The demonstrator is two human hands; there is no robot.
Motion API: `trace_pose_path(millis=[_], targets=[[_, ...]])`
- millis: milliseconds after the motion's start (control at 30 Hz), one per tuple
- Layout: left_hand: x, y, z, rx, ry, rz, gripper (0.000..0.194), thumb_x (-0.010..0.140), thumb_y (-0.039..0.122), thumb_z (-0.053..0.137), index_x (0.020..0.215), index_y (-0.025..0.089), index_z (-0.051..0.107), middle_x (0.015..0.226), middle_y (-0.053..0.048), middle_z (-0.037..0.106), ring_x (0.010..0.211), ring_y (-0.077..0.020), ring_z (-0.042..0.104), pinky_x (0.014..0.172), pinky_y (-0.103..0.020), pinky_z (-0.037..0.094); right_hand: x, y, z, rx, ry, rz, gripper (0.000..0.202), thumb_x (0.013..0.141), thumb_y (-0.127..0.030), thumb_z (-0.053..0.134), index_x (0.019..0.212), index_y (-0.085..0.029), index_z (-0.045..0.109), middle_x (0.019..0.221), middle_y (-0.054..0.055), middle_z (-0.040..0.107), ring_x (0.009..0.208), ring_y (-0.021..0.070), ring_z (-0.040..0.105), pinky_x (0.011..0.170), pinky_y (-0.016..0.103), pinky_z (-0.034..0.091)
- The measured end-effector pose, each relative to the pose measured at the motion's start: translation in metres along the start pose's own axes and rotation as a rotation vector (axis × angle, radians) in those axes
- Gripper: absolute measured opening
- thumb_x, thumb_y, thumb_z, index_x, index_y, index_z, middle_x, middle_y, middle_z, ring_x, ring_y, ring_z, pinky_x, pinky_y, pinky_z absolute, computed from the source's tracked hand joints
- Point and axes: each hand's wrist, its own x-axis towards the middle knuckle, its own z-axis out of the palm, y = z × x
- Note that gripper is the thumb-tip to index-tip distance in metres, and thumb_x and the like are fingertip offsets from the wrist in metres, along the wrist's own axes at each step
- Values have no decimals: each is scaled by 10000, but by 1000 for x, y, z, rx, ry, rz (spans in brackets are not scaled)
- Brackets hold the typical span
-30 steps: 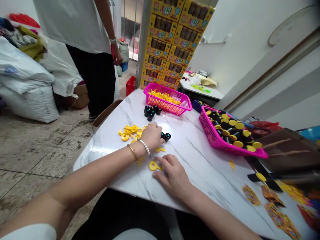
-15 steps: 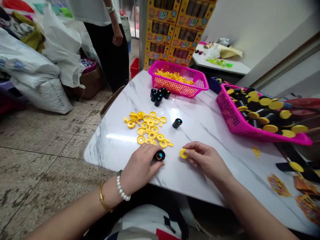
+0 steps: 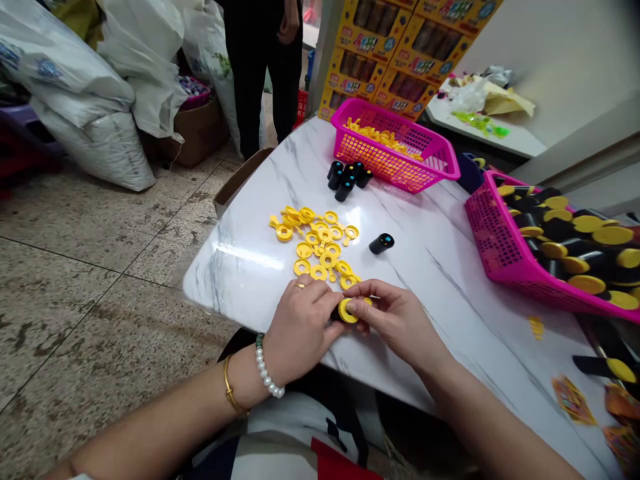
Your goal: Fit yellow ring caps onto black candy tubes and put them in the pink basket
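Note:
At the table's near edge my left hand (image 3: 305,323) is closed around a black tube (image 3: 336,313), most of it hidden by my fingers. My right hand (image 3: 393,317) pinches a yellow ring-shaped cap (image 3: 347,311) against the tube's end; whether it is seated I cannot tell. Just beyond my hands lies a loose spread of yellow ring pieces with small tabs (image 3: 320,248). One black tube (image 3: 382,243) with a blue dot on its end stands alone to their right. Several more black tubes (image 3: 345,179) are grouped farther back.
A pink basket (image 3: 395,175) of yellow pieces stands at the back, before stacked yellow boxes (image 3: 385,60). Another pink basket (image 3: 505,257), at right, holds black tubes with yellow caps. Colourful packets (image 3: 573,400) lie at the right edge. A person (image 3: 265,73) stands behind the table.
My right hand has moved left and brought the yellow cap onto the end of the tube in my left hand. The view has shifted, and the tube's open end is now covered.

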Motion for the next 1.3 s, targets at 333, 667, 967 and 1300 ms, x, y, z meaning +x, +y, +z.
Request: trace_pose_path(millis=[333,667,967,1300], targets=[[-1,1,-1,30,-36,-16,183,861,335,625,955,178,637,859,-58,610,877,-243,530,816,-409,439,1,-4,1,-4,-79,60,326,757,-429,728,886,-165,587,659,-10,609,489,102,551,477,224,465],[0,10,-8,-136,-143,-142,252,941,392,502,963,185,645,827,-34,627,776,-170,573,715,-296,451,5,0,-3,-56,-144,58,314,805,-465,665,850,-194,512,558,-61,524,413,85,451,385,192,339],[2,6,-11,-460,-89,-326,336,936,435,465,1087,167,600,736,-15,639,619,-135,589,569,-243,465,2,-1,1,-119,-124,17,297,846,-469,603,893,-206,472,502,-90,459,385,82,397,368,181,277],[14,9,-4,-798,-406,-600,427,943,446,343,703,163,556,469,34,518,304,-72,417,319,-168,327,0,14,7,-55,-44,-46,331,879,-518,557,941,-222,422,484,-104,459,357,83,408,364,177,295]])
